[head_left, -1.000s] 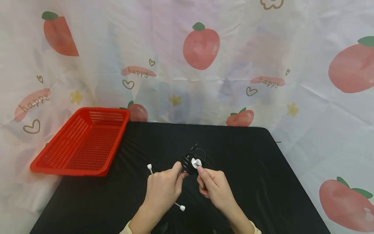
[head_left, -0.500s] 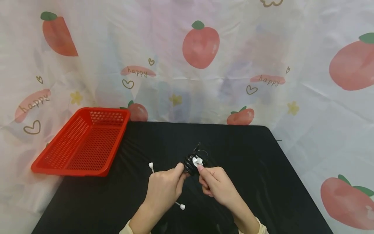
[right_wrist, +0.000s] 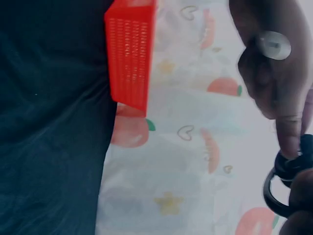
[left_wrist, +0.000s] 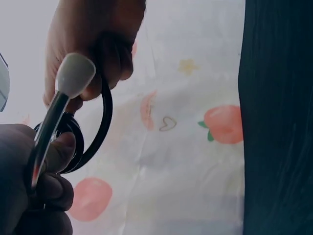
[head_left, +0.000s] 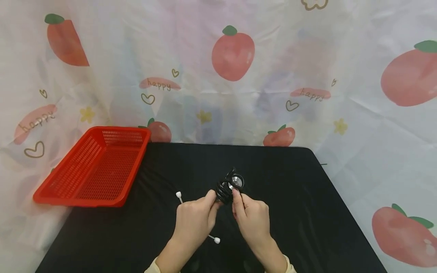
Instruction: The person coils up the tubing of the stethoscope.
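A stethoscope [head_left: 223, 192] is held up between both hands, its black tubing wound into a tight bundle. My left hand [head_left: 194, 218] grips the bundle's near end, with the two metal ear tubes and their white eartips [head_left: 216, 240] sticking out either side of the hand. With thumb and fingers my right hand [head_left: 252, 220] pinches the chest-piece end, where the round metal chest piece [head_left: 237, 182] shows just past the fingertips. In the left wrist view one eartip [left_wrist: 76, 74] is close to the camera, and a loop of tubing [left_wrist: 105, 117] hangs by the right hand.
A red plastic basket [head_left: 92, 167] with slotted sides stands at the back left of the black-covered table [head_left: 290, 182]. Behind the table hangs a pale curtain [head_left: 191, 45] printed with fruit and hearts.
The right hand has turned more upright and shifted its pinch on the chest piece, which now shows a different metal face. The left hand keeps its grip, a little further right.
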Motion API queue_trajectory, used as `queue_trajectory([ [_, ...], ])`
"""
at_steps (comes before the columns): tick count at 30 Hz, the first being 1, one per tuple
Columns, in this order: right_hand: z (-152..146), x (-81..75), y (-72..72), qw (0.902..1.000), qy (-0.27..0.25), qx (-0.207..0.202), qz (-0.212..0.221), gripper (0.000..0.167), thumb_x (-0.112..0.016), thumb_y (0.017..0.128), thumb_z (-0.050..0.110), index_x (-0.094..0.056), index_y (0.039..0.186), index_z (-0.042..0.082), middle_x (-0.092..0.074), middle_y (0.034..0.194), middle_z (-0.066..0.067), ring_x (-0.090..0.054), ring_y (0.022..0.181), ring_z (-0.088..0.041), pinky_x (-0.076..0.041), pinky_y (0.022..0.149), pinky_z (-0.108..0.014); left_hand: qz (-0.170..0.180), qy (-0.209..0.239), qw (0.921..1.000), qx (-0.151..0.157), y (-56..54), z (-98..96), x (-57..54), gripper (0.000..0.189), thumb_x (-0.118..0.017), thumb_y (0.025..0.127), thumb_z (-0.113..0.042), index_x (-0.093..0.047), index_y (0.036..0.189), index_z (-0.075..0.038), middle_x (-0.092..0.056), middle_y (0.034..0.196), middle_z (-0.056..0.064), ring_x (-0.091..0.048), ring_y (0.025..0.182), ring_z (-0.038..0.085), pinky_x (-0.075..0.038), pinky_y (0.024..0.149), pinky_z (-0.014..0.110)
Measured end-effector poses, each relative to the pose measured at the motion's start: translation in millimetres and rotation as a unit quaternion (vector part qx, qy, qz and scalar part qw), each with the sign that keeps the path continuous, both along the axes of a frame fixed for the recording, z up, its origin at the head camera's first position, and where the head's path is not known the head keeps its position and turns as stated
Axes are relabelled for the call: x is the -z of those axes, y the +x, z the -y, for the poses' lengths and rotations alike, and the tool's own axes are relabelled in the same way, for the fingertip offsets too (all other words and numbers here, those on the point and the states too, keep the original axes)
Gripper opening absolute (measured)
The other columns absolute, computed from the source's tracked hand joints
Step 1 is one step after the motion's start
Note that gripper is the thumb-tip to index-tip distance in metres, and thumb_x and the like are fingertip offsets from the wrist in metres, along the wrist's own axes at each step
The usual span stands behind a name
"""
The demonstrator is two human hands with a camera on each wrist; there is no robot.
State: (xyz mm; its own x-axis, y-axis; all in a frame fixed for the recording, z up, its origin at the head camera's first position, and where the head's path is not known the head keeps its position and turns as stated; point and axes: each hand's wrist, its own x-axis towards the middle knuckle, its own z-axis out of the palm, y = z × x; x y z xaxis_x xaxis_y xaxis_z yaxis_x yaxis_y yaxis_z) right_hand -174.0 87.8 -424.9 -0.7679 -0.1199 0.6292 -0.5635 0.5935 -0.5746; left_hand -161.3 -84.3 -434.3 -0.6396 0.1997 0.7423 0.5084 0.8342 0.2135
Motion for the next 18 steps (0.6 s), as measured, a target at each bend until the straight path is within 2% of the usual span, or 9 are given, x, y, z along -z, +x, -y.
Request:
queue_trajectory([
  [1, 1.4, 4.0, -0.2, 0.9985, 0.013, 0.025, -0.048, 0.047, -0.066, 0.100, 0.008, -0.053, 0.058, 0.021, -0.043, 0.045, 0.017, -0.029, 0.040, 0.012, -0.023, 0.037, -0.011, 0.000, 0.003, 1.0000, 0.002, 0.9, -0.6, 0.7, 0.034, -0.088, 0.081, -0.022, -0.055, 0.080, -0.015, -0.039, 0.049, -0.014, -0.014, 0.047, -0.005, -0.005, 0.047, 0.011],
  [3, 1.6, 9.3, -2.2, 0.9930, 0.024, 0.060, -0.099, 0.044, -0.071, 0.096, 0.004, -0.054, 0.058, 0.021, -0.045, 0.045, 0.016, -0.026, 0.041, 0.013, -0.020, 0.038, -0.010, -0.001, 0.002, 1.0000, 0.008, 2.0, -1.8, 1.9, 0.033, -0.089, 0.081, -0.021, -0.056, 0.080, -0.015, -0.041, 0.050, -0.014, -0.015, 0.046, -0.005, -0.006, 0.047, 0.011],
  [7, -0.8, 14.4, -8.1, 0.9855, 0.032, 0.090, -0.140, 0.041, -0.071, 0.096, 0.009, -0.055, 0.059, 0.020, -0.053, 0.045, 0.012, -0.025, 0.040, 0.011, -0.017, 0.039, -0.011, -0.011, 0.011, 0.9998, 0.013, 3.2, -6.3, 4.5, 0.030, -0.088, 0.083, -0.017, -0.058, 0.081, -0.014, -0.044, 0.051, -0.013, -0.015, 0.047, -0.007, -0.007, 0.046, 0.009],
  [12, -0.9, 21.1, -14.6, 0.9776, 0.000, 0.098, -0.186, 0.042, -0.065, 0.103, 0.020, -0.058, 0.061, 0.014, -0.056, 0.048, 0.004, -0.028, 0.038, 0.003, -0.018, 0.038, -0.013, 0.001, 0.046, 0.9986, 0.025, 3.8, -14.6, 8.5, 0.028, -0.084, 0.086, -0.015, -0.057, 0.082, -0.014, -0.044, 0.051, -0.013, -0.015, 0.048, -0.009, -0.009, 0.046, 0.008],
  [14, -0.7, 25.1, -17.1, 0.9789, -0.020, 0.092, -0.181, 0.039, -0.066, 0.102, 0.018, -0.060, 0.064, 0.011, -0.057, 0.050, 0.002, -0.032, 0.040, 0.001, -0.021, 0.038, -0.014, 0.016, 0.051, 0.9982, 0.030, 4.0, -15.7, 9.8, 0.027, -0.083, 0.088, -0.015, -0.056, 0.083, -0.014, -0.043, 0.051, -0.014, -0.016, 0.047, -0.009, -0.009, 0.045, 0.008],
  [15, -0.3, 27.2, -17.9, 0.9819, -0.030, 0.086, -0.166, 0.034, -0.067, 0.101, 0.017, -0.064, 0.068, 0.010, -0.059, 0.053, 0.002, -0.035, 0.042, 0.001, -0.025, 0.040, -0.014, 0.023, 0.050, 0.9981, 0.029, 4.1, -15.3, 10.6, 0.026, -0.082, 0.089, -0.015, -0.057, 0.084, -0.014, -0.043, 0.051, -0.014, -0.016, 0.047, -0.009, -0.009, 0.045, 0.008],
  [18, 1.1, 30.7, -18.2, 0.9930, -0.056, 0.065, -0.081, 0.013, -0.072, 0.098, 0.013, -0.072, 0.088, 0.005, -0.066, 0.072, 0.001, -0.040, 0.050, 0.000, -0.034, 0.044, -0.016, 0.041, 0.043, 0.9981, 0.015, 4.6, -11.4, 13.7, 0.027, -0.083, 0.088, -0.016, -0.056, 0.084, -0.014, -0.042, 0.050, -0.014, -0.016, 0.045, -0.008, -0.008, 0.044, 0.009],
])
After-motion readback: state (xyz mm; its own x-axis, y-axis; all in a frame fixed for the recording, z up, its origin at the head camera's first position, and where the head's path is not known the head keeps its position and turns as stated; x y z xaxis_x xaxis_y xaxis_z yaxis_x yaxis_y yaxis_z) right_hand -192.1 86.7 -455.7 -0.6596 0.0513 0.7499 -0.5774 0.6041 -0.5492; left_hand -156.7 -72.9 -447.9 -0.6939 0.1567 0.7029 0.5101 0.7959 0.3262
